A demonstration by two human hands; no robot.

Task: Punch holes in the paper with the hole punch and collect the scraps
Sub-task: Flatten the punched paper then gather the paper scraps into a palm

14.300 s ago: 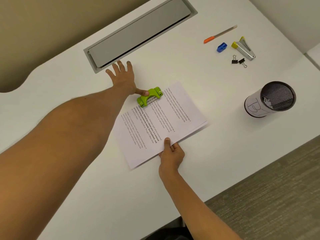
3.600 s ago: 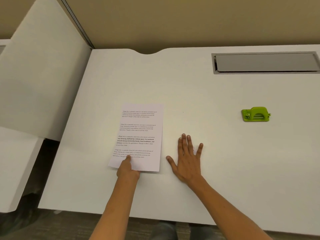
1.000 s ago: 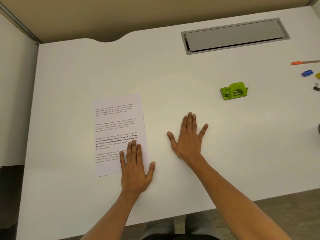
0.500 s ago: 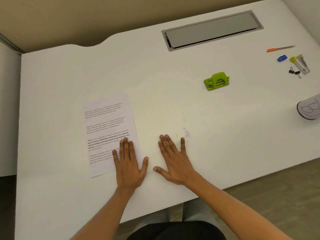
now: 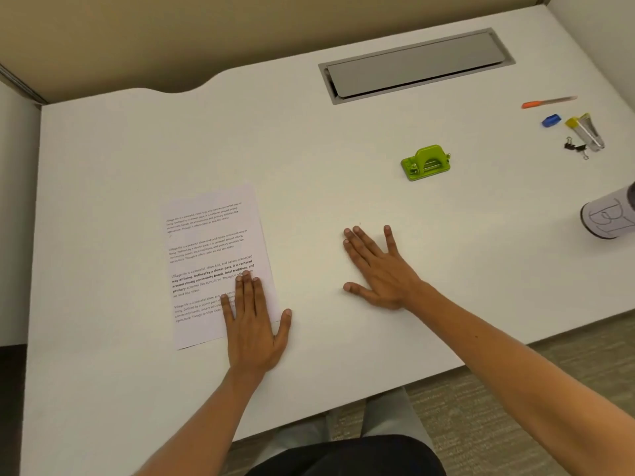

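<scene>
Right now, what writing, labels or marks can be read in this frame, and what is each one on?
"Village life is a peaceful, close-knit, and nature-connected way of living. Defined by a slower pace, it is centered around strong community bonds, local traditions, and primary" - third paragraph, partly bold, on the paper.
The paper's other paragraphs: too small to read fully.
Hand-drawn looping mark, perhaps "B" - on the cup's white wrap, cut off at the frame edge.
Hole punch: no readable label.

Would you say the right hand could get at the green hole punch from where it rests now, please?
Probably yes. The right hand lies flat and empty on the white desk, and only bare desktop lies between it and the green plastic hole punch beyond its fingers.
</scene>
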